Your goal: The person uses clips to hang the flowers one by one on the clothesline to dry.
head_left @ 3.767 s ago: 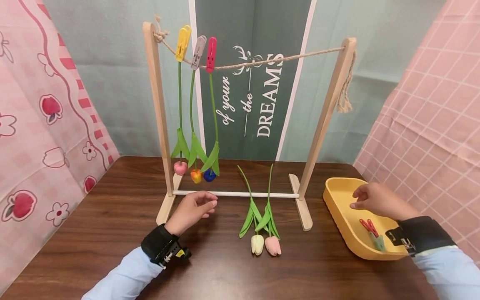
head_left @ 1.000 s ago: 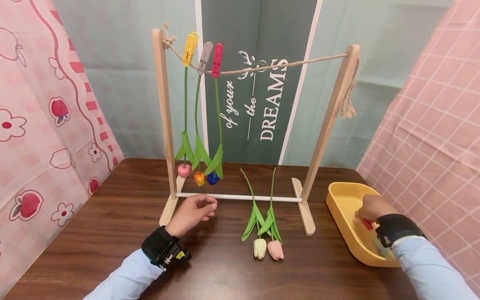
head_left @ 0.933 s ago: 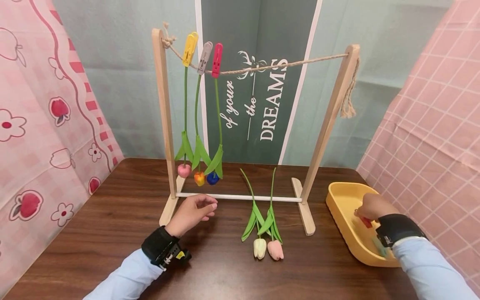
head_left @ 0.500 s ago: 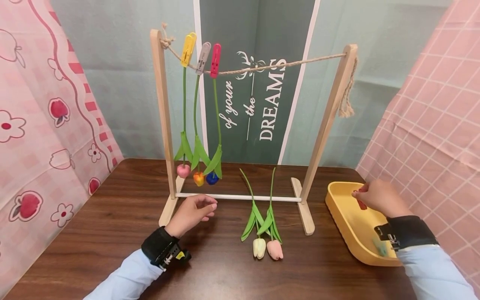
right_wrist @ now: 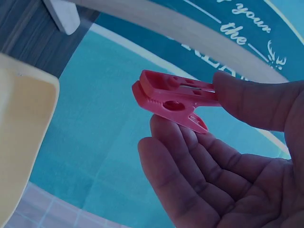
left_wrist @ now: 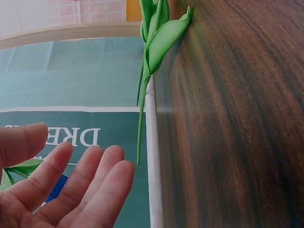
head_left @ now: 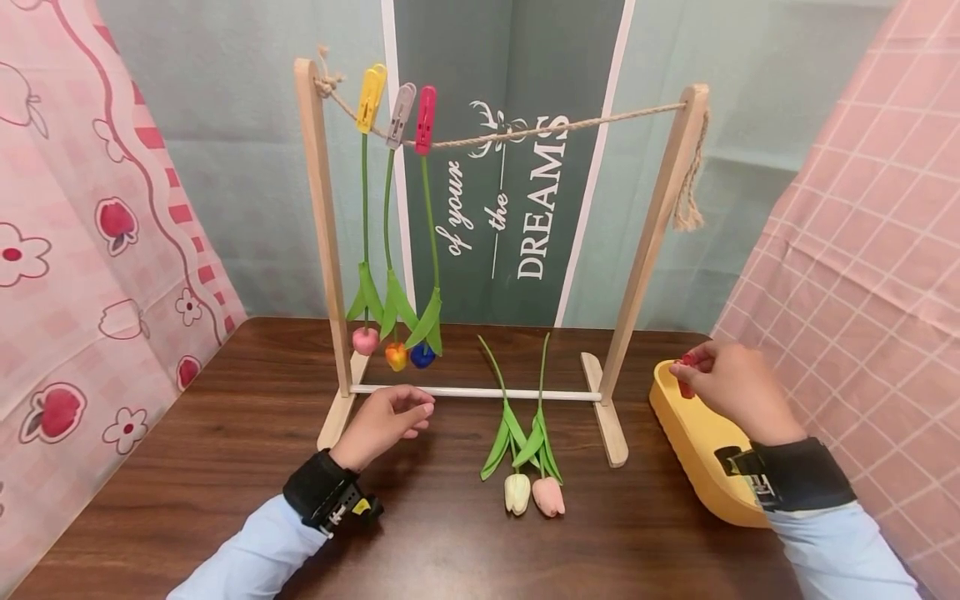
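My right hand pinches a red clothespin between thumb and fingers, above the far end of the yellow tray. With fingers relaxed and nothing in it, my left hand stays near the white crossbar of the wooden stand. Right of that hand, a cream tulip and a light pink tulip lie on the table, stems pointing back. From the rope hang a pink tulip, an orange-yellow tulip and a blue tulip, heads down, clipped by yellow, grey and red clothespins.
The stand's left post and right post rise from wooden feet on the brown table. A loose rope end dangles by the right post. Patterned pink cloths hang on both sides, with a green printed cloth behind.
My right hand reached down into the tray, took hold of the red clothespin, then lifted it up and to the left. My left hand has stayed in place; the head view has shifted slightly.
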Tool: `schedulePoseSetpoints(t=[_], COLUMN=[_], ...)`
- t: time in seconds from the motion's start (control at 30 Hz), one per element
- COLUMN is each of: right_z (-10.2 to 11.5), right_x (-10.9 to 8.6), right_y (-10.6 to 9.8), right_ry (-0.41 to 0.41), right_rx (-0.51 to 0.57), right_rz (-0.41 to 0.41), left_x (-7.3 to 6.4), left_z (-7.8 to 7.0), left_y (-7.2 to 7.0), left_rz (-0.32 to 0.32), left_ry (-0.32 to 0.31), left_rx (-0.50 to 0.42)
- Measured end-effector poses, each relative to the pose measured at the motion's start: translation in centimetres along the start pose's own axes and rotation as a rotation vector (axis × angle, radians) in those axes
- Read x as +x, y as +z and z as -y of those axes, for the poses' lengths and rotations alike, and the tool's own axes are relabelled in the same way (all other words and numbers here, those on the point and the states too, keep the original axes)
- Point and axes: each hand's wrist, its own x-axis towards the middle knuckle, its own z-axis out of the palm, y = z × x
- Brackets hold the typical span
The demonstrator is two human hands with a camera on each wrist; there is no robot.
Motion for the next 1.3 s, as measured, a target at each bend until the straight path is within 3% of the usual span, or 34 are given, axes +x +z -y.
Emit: schedulePoseSetpoints(t=[0.63, 1.3], right_z=[2.9, 5.2], right_x=[-0.5, 0.2], right_y=[2.3, 4.8], right_ry=[-0.033, -0.031], right_rx=[0.045, 0.158], right_rz=[-0.041, 0.018], left_x=[0.1, 1.9], left_z=[0.0, -0.6], left_y=[0.2, 1.9], left_rz=[0.007, 0.033], left_ry=[-0.021, -0.035], left_rx=[-0.027, -0.072])
